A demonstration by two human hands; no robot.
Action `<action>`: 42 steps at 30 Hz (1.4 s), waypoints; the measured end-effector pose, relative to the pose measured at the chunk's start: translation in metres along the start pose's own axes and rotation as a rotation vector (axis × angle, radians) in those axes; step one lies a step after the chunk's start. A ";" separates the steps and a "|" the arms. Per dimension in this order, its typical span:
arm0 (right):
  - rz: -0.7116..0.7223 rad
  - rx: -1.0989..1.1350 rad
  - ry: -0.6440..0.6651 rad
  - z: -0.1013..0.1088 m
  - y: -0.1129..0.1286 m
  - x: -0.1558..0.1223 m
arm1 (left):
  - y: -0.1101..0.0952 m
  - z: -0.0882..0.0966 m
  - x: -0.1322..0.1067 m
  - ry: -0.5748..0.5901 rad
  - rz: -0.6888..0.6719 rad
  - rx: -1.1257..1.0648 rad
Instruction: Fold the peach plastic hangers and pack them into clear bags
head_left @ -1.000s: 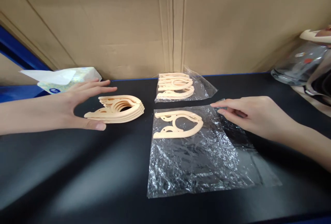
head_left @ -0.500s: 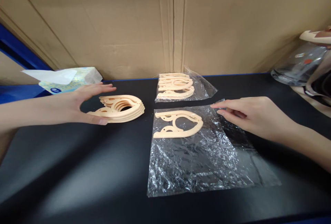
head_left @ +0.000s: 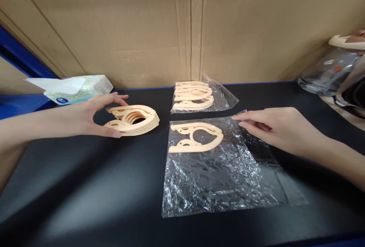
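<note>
A stack of beige plastic folding hangers (head_left: 142, 119) lies on the left of the black table. My left hand (head_left: 101, 115) is around its left end, thumb against the near edge and curled fingers at the far edge. How many hangers it grips I cannot tell. My right hand (head_left: 273, 127) pinches the upper edge of a clear plastic bag (head_left: 216, 186), which lies flat and wrinkled. One folded hanger (head_left: 211, 148) of the same kind shows at the bag's upper left, seemingly inside it.
Behind the flat bag lies another clear bag (head_left: 224, 96) with several beige hangers in it. A tissue pack (head_left: 82, 91) stands at the back left. A clear glass jug (head_left: 322, 74) stands at the back right. Cardboard (head_left: 128, 30) walls off the back.
My left hand has moved slightly right, and its fingers have curled down onto the stack's far edge. My right hand keeps its pinch on the bag.
</note>
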State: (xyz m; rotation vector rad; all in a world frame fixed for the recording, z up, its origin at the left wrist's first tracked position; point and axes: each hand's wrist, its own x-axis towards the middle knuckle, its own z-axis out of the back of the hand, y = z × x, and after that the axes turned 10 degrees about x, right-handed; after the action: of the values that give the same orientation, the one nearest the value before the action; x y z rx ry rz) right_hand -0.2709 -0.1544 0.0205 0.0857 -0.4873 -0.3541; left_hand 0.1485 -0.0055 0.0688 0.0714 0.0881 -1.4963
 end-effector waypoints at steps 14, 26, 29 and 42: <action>0.033 0.078 -0.110 0.000 0.014 0.002 | -0.068 -0.009 -0.008 -0.383 -0.301 -0.147; 0.205 0.086 -0.114 -0.006 0.054 0.001 | -0.154 -0.059 -0.016 -0.589 -0.422 -0.145; 0.243 0.081 -0.059 -0.010 0.059 0.002 | -0.160 -0.062 -0.019 -0.590 -0.443 -0.153; 0.161 0.047 -0.034 -0.007 0.059 0.002 | -0.156 -0.057 -0.023 -0.677 -0.490 -0.076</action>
State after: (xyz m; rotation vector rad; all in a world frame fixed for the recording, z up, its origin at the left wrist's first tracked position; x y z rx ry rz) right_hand -0.2474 -0.1002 0.0245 0.0851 -0.5325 -0.1866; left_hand -0.0101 0.0116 0.0155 -0.5522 -0.4106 -1.9277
